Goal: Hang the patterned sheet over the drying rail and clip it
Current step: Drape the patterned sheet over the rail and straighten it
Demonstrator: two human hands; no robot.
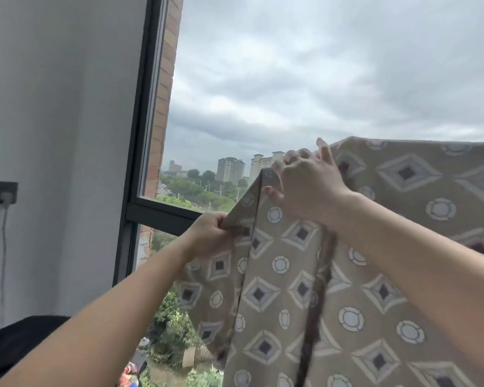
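Observation:
The patterned sheet (355, 289), tan with grey diamonds and circles, hangs in front of the window and fills the lower right. Its top fold runs level from the middle to the right edge, and the rail under it is hidden. My left hand (210, 236) is closed on the sheet's left edge, low on the slanting fold. My right hand (308, 185) is higher, at the top left corner, thumb in front and fingers curled over the fold, gripping the cloth. No clip is visible.
A dark window frame (140, 152) stands left of the sheet, with a white wall (53, 121) beyond it. A wall socket (0, 192) with a plug and hanging cable is at the far left. Outside are sky, towers and trees far below.

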